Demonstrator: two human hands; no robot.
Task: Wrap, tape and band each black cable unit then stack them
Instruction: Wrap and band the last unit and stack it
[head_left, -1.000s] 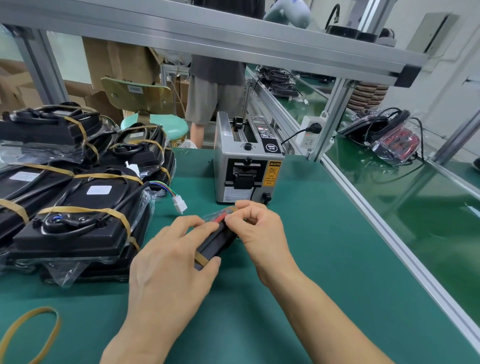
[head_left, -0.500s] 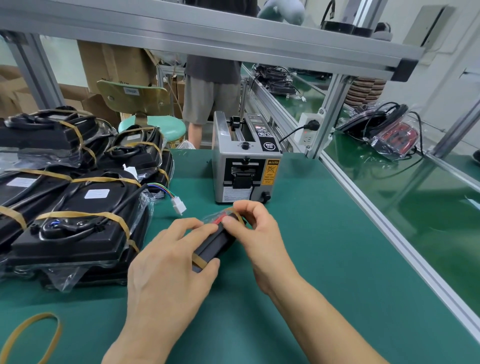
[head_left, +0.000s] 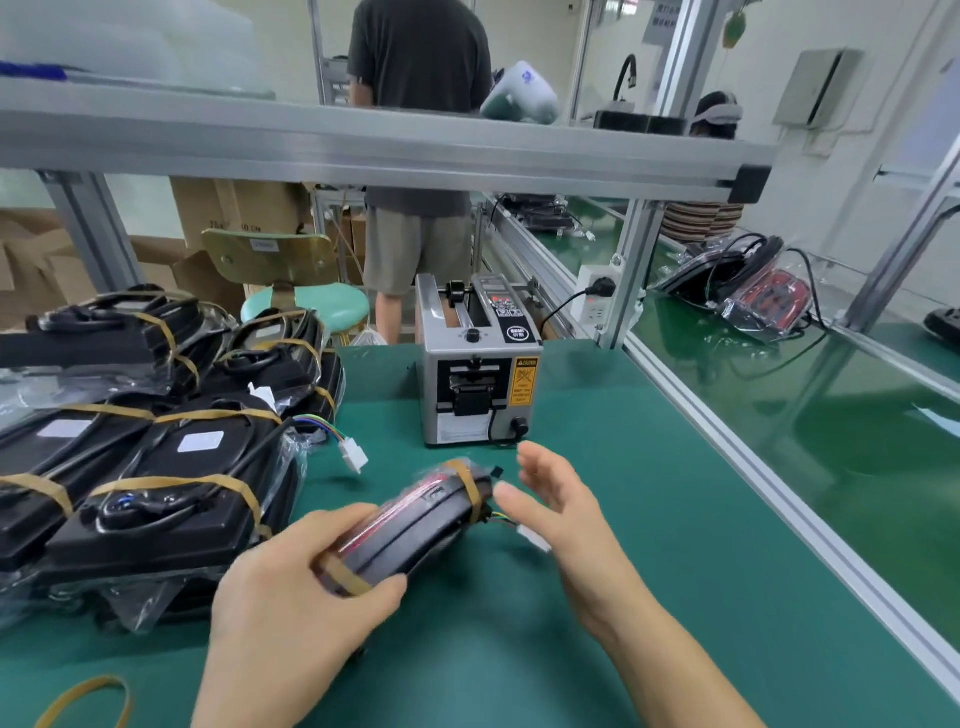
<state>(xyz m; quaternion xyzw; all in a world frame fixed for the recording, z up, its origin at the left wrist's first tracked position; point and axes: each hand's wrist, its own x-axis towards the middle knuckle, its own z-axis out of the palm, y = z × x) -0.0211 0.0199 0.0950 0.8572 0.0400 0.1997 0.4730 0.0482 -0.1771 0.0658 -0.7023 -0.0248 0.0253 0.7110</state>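
Green table (head_left: 649, 519) in a workshop, with a grey tape dispenser (head_left: 478, 379) at the back and banded black units stacked (head_left: 156, 493) on the left. Left hand (head_left: 291, 603) grips the near end of a black cable unit (head_left: 415, 519), fingers (head_left: 337, 525) and thumb curled round it, holding it tilted just above the table. Right hand (head_left: 561, 509) hovers just beside its far end, fingers (head_left: 540, 467) spread and relaxed, holding nothing

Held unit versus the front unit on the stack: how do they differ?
The held unit is gripped by the left hand and tilted on edge; the stack unit lies flat. The held one shows red through its wrap, the stack one a white label. Both wear two tan bands.
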